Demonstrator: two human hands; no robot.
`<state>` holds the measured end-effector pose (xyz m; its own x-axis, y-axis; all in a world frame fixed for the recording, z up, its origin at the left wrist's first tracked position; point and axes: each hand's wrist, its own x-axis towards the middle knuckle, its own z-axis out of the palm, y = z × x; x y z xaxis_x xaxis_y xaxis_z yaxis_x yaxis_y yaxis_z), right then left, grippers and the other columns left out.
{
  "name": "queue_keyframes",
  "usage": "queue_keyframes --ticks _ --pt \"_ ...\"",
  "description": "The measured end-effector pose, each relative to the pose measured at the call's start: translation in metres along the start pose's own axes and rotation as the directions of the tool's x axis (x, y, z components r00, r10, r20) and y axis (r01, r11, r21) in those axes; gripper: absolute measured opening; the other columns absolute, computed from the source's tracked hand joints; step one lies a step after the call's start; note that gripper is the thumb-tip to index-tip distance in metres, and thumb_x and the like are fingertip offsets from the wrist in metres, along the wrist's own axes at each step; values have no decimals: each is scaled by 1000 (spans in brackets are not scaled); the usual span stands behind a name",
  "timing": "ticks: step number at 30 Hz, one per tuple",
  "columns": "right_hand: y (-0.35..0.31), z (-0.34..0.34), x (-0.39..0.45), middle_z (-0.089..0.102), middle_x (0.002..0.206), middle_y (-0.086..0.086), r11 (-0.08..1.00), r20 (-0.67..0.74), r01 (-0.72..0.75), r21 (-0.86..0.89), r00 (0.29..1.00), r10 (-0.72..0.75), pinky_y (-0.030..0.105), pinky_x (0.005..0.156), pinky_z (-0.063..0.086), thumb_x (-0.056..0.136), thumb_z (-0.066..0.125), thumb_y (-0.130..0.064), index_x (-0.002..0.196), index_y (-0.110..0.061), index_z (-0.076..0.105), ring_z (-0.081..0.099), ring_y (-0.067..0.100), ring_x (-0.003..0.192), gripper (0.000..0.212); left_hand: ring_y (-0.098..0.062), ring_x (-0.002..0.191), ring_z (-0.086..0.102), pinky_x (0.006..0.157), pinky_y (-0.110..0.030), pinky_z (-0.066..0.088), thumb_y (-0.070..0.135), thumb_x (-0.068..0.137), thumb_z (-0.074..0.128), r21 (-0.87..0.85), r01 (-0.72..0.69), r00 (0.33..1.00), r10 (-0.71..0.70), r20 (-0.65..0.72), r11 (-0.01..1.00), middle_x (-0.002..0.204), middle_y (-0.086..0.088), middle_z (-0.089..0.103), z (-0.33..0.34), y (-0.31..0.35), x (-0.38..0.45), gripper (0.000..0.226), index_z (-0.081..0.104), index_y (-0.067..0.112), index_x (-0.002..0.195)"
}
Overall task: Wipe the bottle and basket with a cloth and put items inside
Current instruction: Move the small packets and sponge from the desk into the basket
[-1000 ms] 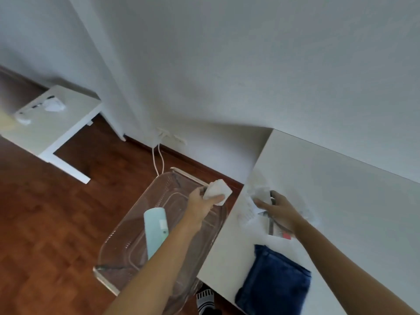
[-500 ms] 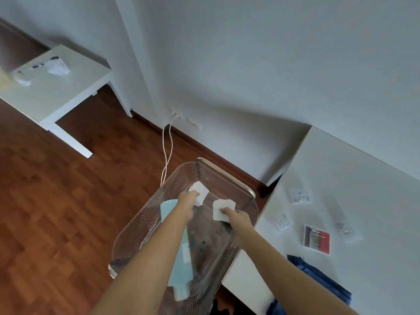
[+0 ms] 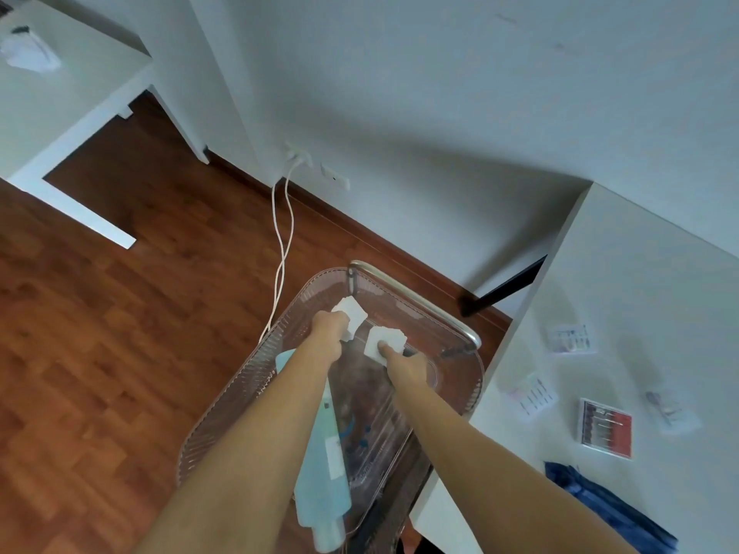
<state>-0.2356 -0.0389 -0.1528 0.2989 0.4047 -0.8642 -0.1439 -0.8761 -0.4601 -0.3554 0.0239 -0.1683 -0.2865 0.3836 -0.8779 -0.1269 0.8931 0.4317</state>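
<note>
Reaching down into the clear basket [image 3: 460, 393], your 2 hands sit close together but apart, each clamped on its own small white packet. Your left hand [image 3: 330, 327] is curled around the left packet [image 3: 352, 311] near the far end of the basket, and your right hand [image 3: 400, 363] pinches the right packet [image 3: 384, 341] with the fingers on top of it; whether either packet touches the basket floor yet, you cannot tell from this angle. Just beneath your left forearm the pale blue bottle [image 3: 324, 485] already lies inside the basket, stretched along its length with the cap toward you, and a few small dark bits show through the floor beside it. So the loading looks well under way, and the wiping, judging by the bottle being stowed, is probably behind you, though nothing here proves it. What remains sits on the white table [image 3: 640, 273] to your right: about 4 more packets, among them a red and white card [image 3: 606, 427] and a clear sachet [image 3: 570, 339] nearer the wall. The blue cloth [image 3: 600, 501] lies folded at the near table edge, well apart from both hands.
</note>
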Motion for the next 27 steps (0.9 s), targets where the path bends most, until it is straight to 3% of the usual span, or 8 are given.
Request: queue_keyframes --ticks 2,4,8,11,15,20,23,27 --pt "-2 6 3 55 122 10 1000 -27 6 -21 1000 -6 32 76 46 80 73 -36 132 -8 37 55 23 98 69 -36 109 56 76 -38 41 -8 87 45 -3 8 1000 -7 15 1000 132 -28 52 -1 0 6 46 45 -8 133" --pt "-4 11 5 54 118 8 998 -32 27 -54 999 -29 28 70 46 81 71 -40 129 -13 36 54 19 88 66 -34 101 54 77 -37 44 -9 86 46 -25 11 999 -10 33 1000 132 -29 52 -2 3 6 45 48 -8 131" --pt "-6 22 7 56 114 8 994 -64 68 -82 995 -74 28 67 46 86 64 -42 128 -11 41 56 19 89 57 -39 117 56 100 -50 47 5 92 50 -64 61 996 -56 68 996 131 -24 55 -6 17 0 44 45 1 135" --pt "-8 27 4 57 114 11 1000 -102 16 -6 995 -17 29 62 45 91 58 -37 128 -6 47 54 20 84 49 -39 123 54 97 -49 49 9 94 47 -116 121 985 -105 136 986 126 -17 57 -11 29 -9 42 45 1 135" --pt "-12 32 2 64 106 10 999 -67 37 28 997 -35 29 61 42 96 50 -22 122 -3 57 55 19 79 33 -34 89 65 82 -48 55 7 91 42 -250 178 965 -120 231 952 89 -17 60 -19 31 -16 17 55 1 102" --pt "-18 40 4 60 100 5 996 10 82 -24 997 -81 23 55 38 99 44 -18 128 -4 54 49 11 69 34 -34 75 62 56 -43 52 12 94 41 -373 208 946 -89 312 904 82 -18 62 -22 34 -20 16 51 1 88" --pt "-18 40 5 60 112 7 996 -8 85 -33 996 -85 23 58 40 99 41 -17 131 -6 49 50 9 74 35 -33 73 64 56 -39 54 12 91 41 -407 220 937 -76 340 886 80 -18 62 -25 31 -21 16 53 2 86" --pt "-21 41 1 59 104 8 993 66 111 -44 992 -108 22 53 37 99 38 -14 130 -4 50 50 10 70 35 -32 63 72 76 -31 46 17 91 44 -400 179 939 -34 343 899 68 -17 71 -31 28 -21 22 57 -1 91"
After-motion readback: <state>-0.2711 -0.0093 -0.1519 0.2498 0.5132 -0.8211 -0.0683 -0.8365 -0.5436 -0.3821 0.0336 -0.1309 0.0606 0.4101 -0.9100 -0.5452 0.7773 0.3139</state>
